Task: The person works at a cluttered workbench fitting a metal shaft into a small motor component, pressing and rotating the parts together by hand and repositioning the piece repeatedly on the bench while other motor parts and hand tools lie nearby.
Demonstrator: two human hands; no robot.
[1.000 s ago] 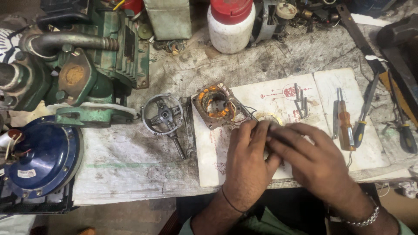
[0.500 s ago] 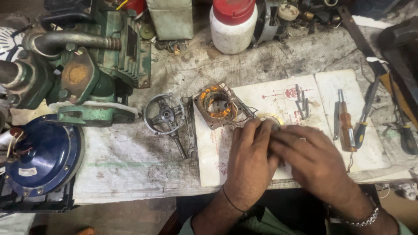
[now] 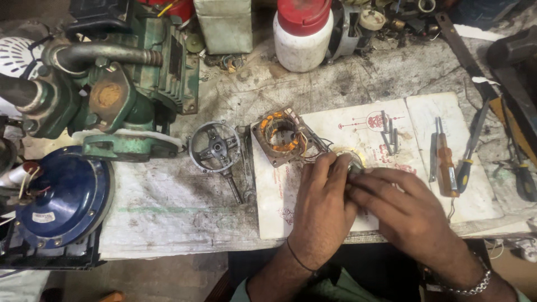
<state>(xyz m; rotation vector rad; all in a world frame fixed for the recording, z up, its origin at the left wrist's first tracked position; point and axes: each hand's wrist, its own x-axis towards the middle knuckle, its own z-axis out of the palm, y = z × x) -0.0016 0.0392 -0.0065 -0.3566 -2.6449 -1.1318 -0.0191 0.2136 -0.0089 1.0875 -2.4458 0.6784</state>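
Your left hand [image 3: 321, 210] and right hand [image 3: 405, 215] meet near the bench's front edge, fingertips pinching a small metal part [image 3: 353, 163] on the white paper sheet [image 3: 358, 120]. Just beyond it lies the square stator with copper windings [image 3: 278, 135], with an orange-handled screwdriver [image 3: 446, 165] toward the right edge.

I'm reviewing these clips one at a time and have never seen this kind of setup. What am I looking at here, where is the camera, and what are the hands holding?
The camera sits on a person's head, looking down at a workbench. Their left hand and right hand meet over a small metal part, mostly hidden by the fingers. Beside them on white paper lies a square motor stator with orange windings, and left of it a round metal end cover. An orange-handled screwdriver lies to the right. A green pump and a blue motor housing stand at the left.
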